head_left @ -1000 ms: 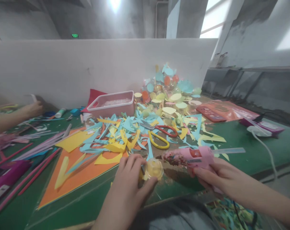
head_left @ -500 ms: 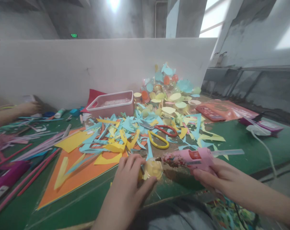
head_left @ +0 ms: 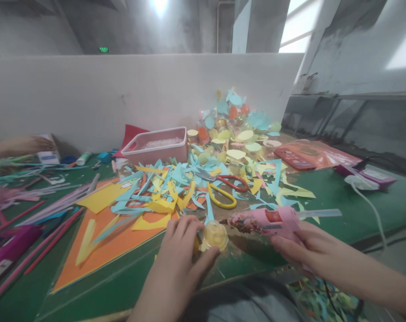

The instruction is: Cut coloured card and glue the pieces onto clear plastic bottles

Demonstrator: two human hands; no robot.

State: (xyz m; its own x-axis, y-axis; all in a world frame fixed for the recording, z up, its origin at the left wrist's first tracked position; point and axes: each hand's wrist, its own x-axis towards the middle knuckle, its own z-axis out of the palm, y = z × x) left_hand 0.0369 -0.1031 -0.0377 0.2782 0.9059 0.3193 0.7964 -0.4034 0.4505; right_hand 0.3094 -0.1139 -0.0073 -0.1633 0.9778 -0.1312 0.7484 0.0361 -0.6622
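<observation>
My left hand (head_left: 181,257) is closed round a small clear plastic cup with a yellow inside (head_left: 215,235), held just above the table's front edge. A pink hot glue gun (head_left: 268,221) sits in the grip of my right hand (head_left: 298,250). Its nozzle points left and ends right at the cup's rim. A clear glue stick pokes out of the gun's back end to the right.
Blue, yellow and orange paper scraps (head_left: 165,192) cover the green table (head_left: 326,192). Scissors with a red and a yellow handle (head_left: 223,188) lie among them. A pink tray (head_left: 157,145) and a heap of paper-capped cups (head_left: 236,129) stand behind. Another person's hand (head_left: 28,145) works at far left.
The glue gun's nozzle has moved left, up to the cup. The other person's hand at far left has shifted further left and up.
</observation>
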